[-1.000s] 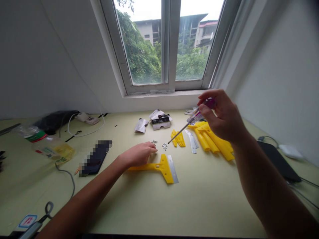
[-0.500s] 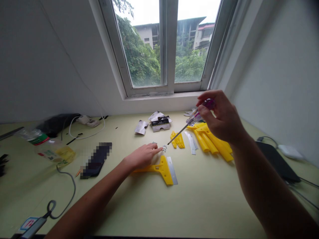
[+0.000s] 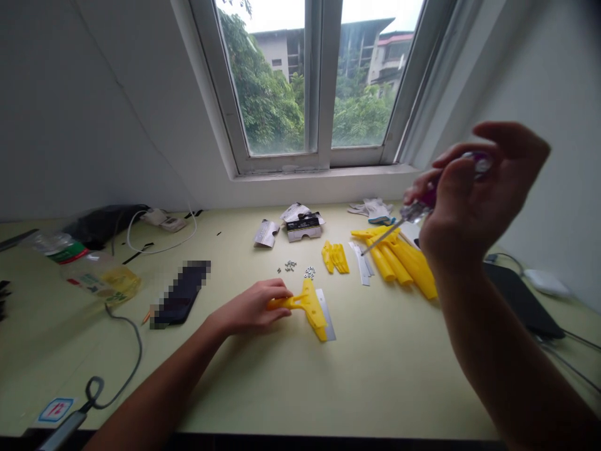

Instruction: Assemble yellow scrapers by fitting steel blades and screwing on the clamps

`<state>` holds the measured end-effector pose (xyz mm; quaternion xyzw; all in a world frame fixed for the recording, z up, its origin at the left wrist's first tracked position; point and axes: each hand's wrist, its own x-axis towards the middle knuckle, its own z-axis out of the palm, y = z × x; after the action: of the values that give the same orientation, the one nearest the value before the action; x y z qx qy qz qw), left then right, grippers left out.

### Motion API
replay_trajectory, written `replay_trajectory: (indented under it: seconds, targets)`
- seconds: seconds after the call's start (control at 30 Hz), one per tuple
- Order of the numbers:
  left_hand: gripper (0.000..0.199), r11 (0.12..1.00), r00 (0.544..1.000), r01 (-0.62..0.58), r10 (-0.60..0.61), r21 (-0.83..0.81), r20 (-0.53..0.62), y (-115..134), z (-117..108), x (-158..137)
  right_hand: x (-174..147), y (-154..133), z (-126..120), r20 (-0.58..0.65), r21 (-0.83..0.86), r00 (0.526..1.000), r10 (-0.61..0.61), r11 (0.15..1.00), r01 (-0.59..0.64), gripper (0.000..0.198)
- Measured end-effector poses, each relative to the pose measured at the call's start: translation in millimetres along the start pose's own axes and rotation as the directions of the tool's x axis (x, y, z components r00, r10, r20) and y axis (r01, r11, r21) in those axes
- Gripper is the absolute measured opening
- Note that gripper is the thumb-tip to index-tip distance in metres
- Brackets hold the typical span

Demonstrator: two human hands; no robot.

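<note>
My left hand (image 3: 257,305) is closed around the handle of a yellow scraper (image 3: 310,308), whose metal blade (image 3: 327,316) points right, low over the table. Raised at the right, my right hand (image 3: 474,194) grips a screwdriver (image 3: 425,200) with a clear and purple handle; its shaft slants down to the left. Just beyond the scraper lie small screws (image 3: 290,266) and a cluster of nuts (image 3: 309,272). Farther right are small yellow plastic pieces (image 3: 335,257), loose metal blades (image 3: 360,263) and several yellow handles (image 3: 399,260).
Cut white-and-black packaging (image 3: 303,227) and a glove (image 3: 370,208) lie near the window wall. At left are a phone (image 3: 181,294), a plastic bottle (image 3: 94,269) and a grey cable (image 3: 141,351). A black flat device (image 3: 526,307) with cables sits at right.
My left hand has drawn back from the screws and nuts and taken hold of the scraper's handle. My right hand has moved up and right with the screwdriver, away from the nuts.
</note>
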<state>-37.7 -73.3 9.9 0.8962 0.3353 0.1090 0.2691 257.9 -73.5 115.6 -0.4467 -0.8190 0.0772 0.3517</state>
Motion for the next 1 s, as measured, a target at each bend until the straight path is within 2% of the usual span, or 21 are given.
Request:
replay_trajectory:
  seconds: [0.1,0.2,0.27,0.33,0.43,0.53,0.67,0.7,0.73,0.8,0.87,0.93,1.0]
  targets:
    - [0.026,0.999,0.995,-0.01,0.006,-0.031,-0.102,1,-7,-4,2,-2,12,0.159,-0.031,0.987,0.01,1.0,-0.005,0.031]
    - [0.028,0.998,0.985,0.013,-0.024,-0.068,-0.17,0,-12,-6,4,-3,27,0.343,-0.058,0.939,-0.006,0.998,0.028,0.018]
    - [0.032,0.981,0.984,0.057,-0.087,-0.186,-0.157,-3,-12,-7,6,-2,39,0.462,-0.089,0.887,-0.017,0.994,0.065,0.011]
    - [0.037,0.932,0.98,0.109,-0.158,-0.345,-0.119,-6,-11,-7,9,1,51,0.517,-0.107,0.856,-0.01,0.991,0.077,0.012]
    - [0.04,0.834,0.976,0.133,-0.205,-0.536,-0.078,-9,-7,-6,11,4,65,0.473,-0.08,0.881,0.005,0.996,0.037,0.021]
    - [0.04,0.75,0.976,0.109,-0.204,-0.653,-0.072,-6,-2,-4,12,2,71,0.42,-0.055,0.907,0.036,0.998,-0.014,0.024]
    - [0.036,0.653,0.975,0.072,-0.205,-0.754,-0.084,6,9,-1,10,-9,72,0.447,0.016,0.893,0.053,0.998,-0.067,0.024]
    - [0.034,0.62,0.972,0.063,-0.215,-0.782,-0.092,9,12,0,9,-11,73,0.429,0.043,0.902,0.05,0.996,-0.076,0.025]
    - [0.032,0.585,0.965,0.051,-0.237,-0.809,-0.11,12,15,1,9,-14,74,0.381,0.061,0.923,0.053,0.995,-0.082,0.026]
    - [0.033,0.53,0.935,0.021,-0.311,-0.848,-0.171,17,18,8,9,-18,77,0.209,0.04,0.975,0.078,0.995,-0.088,0.028]
    - [0.038,0.521,0.882,0.003,-0.404,-0.854,-0.243,21,18,22,9,-21,75,0.055,-0.033,0.994,0.094,0.995,-0.092,0.024]
    - [0.039,0.566,0.842,0.028,-0.458,-0.824,-0.286,26,17,47,10,-24,68,-0.004,-0.095,0.996,0.085,0.992,-0.085,0.017]
    - [0.034,0.635,0.854,0.059,-0.432,-0.77,-0.29,34,18,82,10,-26,54,-0.047,-0.138,0.997,0.066,0.988,-0.072,0.014]
